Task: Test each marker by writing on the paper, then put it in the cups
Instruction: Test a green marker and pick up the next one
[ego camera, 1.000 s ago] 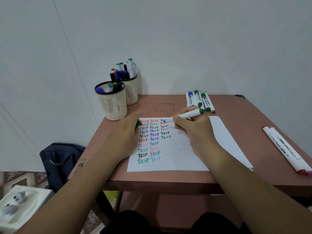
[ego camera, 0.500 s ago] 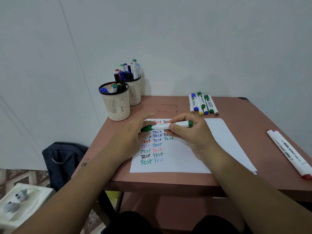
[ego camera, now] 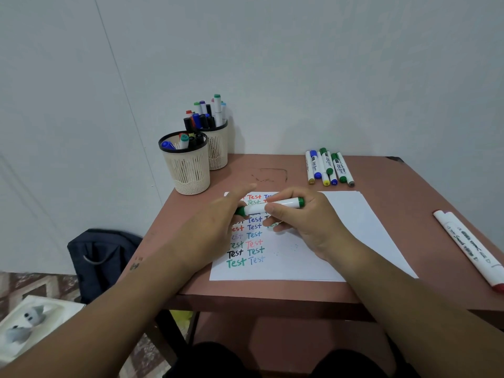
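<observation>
Head view, right hand: I see my right hand (ego camera: 302,225) over the paper (ego camera: 341,241), its fingers curled round the white barrel of a green marker (ego camera: 272,207), which lies almost level above the written lines.
Head view, left hand: my left hand (ego camera: 215,222) is at the left end of the same marker, on its green cap; some fingers are stretched out, and I cannot tell whether the hidden ones pinch the cap or only touch it.
Paper: it lies flat on the counter (ego camera: 409,186), with rows of the word "Test" in red, green, black, blue and purple on its left part; the right part is blank.
Near cup: a cream mesh cup (ego camera: 188,170) stands at the far left corner and holds a few markers.
Far cup: a second cup (ego camera: 218,148) stands just behind it, touching or nearly touching, fuller with upright markers.
Waiting markers: a row of markers (ego camera: 327,167) lies side by side at the far edge, to the right of the cups.
Large markers: two thick white markers (ego camera: 469,246) lie at the right edge.
Floor: a dark bag (ego camera: 101,257) rests to the left of the counter.
</observation>
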`<state>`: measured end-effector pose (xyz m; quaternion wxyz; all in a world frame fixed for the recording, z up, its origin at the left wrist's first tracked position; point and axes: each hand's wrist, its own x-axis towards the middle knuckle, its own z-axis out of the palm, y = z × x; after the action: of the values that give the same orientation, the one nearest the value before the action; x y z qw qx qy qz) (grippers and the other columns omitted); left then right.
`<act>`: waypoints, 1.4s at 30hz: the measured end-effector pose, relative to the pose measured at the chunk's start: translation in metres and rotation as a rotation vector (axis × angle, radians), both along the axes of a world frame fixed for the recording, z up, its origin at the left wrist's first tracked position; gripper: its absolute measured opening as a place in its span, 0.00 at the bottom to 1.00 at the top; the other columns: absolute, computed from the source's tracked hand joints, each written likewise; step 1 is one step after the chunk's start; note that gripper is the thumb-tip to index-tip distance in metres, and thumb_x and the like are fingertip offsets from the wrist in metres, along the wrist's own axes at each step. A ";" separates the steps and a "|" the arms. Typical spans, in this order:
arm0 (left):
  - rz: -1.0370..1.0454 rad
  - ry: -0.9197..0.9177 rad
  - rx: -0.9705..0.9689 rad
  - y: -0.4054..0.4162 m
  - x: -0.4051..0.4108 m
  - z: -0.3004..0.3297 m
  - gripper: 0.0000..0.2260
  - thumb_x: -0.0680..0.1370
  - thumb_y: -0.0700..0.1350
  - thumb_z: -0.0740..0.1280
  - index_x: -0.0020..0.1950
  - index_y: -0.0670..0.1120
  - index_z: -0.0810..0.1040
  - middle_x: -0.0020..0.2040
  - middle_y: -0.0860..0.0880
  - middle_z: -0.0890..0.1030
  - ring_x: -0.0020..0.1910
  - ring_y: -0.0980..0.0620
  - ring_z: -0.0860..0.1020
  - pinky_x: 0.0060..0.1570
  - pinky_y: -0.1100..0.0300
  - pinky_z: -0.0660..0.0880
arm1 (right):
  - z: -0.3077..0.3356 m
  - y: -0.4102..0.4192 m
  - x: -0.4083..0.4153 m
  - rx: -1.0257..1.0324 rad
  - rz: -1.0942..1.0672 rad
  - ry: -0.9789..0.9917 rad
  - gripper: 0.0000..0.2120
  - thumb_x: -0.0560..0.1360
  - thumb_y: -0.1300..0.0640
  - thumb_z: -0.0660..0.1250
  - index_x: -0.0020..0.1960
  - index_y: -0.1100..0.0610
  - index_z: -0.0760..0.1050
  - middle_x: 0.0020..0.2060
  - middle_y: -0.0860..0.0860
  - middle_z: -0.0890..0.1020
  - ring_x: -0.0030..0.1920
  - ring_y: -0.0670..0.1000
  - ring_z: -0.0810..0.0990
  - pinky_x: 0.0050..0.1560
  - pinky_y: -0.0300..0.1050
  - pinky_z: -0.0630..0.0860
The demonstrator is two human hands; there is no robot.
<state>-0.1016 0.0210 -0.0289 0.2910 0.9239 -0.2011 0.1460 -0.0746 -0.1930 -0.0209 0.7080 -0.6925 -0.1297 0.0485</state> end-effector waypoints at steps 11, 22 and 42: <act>-0.016 -0.001 0.036 0.006 0.006 -0.007 0.35 0.77 0.31 0.62 0.75 0.62 0.61 0.61 0.51 0.79 0.58 0.53 0.77 0.57 0.49 0.77 | 0.001 0.002 -0.004 -0.102 0.025 0.001 0.09 0.75 0.59 0.77 0.55 0.57 0.84 0.45 0.55 0.88 0.45 0.58 0.88 0.48 0.56 0.83; 0.111 0.107 -0.033 0.002 0.023 -0.013 0.30 0.76 0.60 0.71 0.74 0.57 0.62 0.65 0.60 0.72 0.63 0.59 0.71 0.61 0.57 0.70 | 0.001 -0.003 -0.001 -0.059 -0.153 -0.046 0.07 0.71 0.60 0.80 0.45 0.50 0.88 0.39 0.53 0.87 0.37 0.49 0.81 0.43 0.49 0.79; 0.268 0.188 -0.061 0.009 0.033 -0.009 0.19 0.75 0.65 0.69 0.62 0.58 0.78 0.63 0.60 0.73 0.65 0.59 0.69 0.65 0.56 0.68 | 0.073 0.032 0.052 -0.414 -0.158 -0.336 0.43 0.78 0.62 0.71 0.73 0.23 0.55 0.50 0.49 0.83 0.46 0.51 0.86 0.48 0.47 0.85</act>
<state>-0.0681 0.0302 -0.0383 0.3143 0.9428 -0.0433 0.1026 -0.0224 -0.1607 0.0525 0.5217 -0.8287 -0.1782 -0.0966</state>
